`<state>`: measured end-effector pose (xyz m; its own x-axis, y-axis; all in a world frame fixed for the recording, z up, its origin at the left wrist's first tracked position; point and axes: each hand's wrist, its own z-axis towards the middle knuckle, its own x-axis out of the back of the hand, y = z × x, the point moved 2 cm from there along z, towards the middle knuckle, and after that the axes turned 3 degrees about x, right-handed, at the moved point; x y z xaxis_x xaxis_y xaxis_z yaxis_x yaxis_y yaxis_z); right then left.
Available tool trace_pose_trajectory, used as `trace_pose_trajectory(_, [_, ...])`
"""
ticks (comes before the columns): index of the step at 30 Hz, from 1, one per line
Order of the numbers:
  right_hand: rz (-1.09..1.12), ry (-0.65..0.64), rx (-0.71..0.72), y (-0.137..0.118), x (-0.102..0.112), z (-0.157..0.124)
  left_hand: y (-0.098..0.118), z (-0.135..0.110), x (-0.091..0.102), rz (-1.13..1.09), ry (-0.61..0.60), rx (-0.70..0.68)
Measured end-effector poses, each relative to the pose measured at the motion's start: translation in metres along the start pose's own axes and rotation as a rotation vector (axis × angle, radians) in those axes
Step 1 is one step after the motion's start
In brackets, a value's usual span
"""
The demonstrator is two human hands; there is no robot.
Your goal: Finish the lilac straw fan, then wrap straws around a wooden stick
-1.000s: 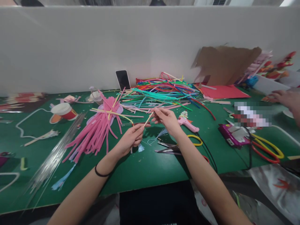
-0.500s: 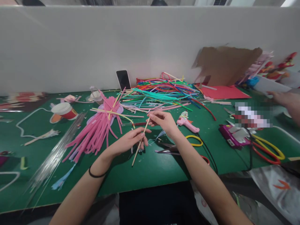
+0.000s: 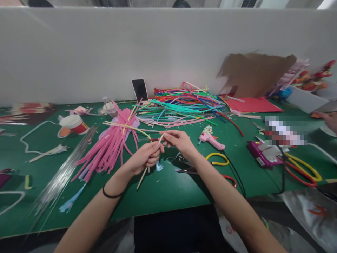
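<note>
My left hand (image 3: 146,154) is closed around a thin pale wooden stick (image 3: 141,179), whose lower end slants down toward the table's front edge. The fingers and thumb of my right hand (image 3: 180,142) pinch the stick's upper tip, close to my left fingertips. Whether anything small is between the right fingers as well is hidden. A light blue tassel (image 3: 159,166) shows just below my left hand. To the right of it lie scissors (image 3: 217,159) with yellow and red handles, partly covered by my right forearm.
Pink pipe cleaners (image 3: 113,144) lie left, beside clear thin rods (image 3: 68,168) and a paper cup (image 3: 74,124). Behind are colourful pipe cleaners (image 3: 184,105) and a phone (image 3: 140,90). A pink glue gun (image 3: 212,139) and purple device (image 3: 263,154) sit right; another person's hand (image 3: 330,121) is far right.
My left hand has closed around the stick and moved up it, nearer my right fingers. The stick's lower end has swung left. The other person's hand has drawn back to the right.
</note>
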<state>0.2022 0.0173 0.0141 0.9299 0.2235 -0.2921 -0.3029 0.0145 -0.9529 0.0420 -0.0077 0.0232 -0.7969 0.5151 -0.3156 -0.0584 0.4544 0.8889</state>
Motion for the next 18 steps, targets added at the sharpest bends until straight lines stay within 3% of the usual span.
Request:
trace_pose_trajectory(8, [0.072,-0.003,-0.08,-0.0029,-0.0015,-0.0023,0.0001,-0.0018,0.0033,-0.047,-0.098,0.04])
trace_pose_trajectory(18, [0.074,0.02,-0.038,0.0037,-0.0006,-0.0004,-0.0002,-0.002,0.0017,-0.084,-0.094,0.031])
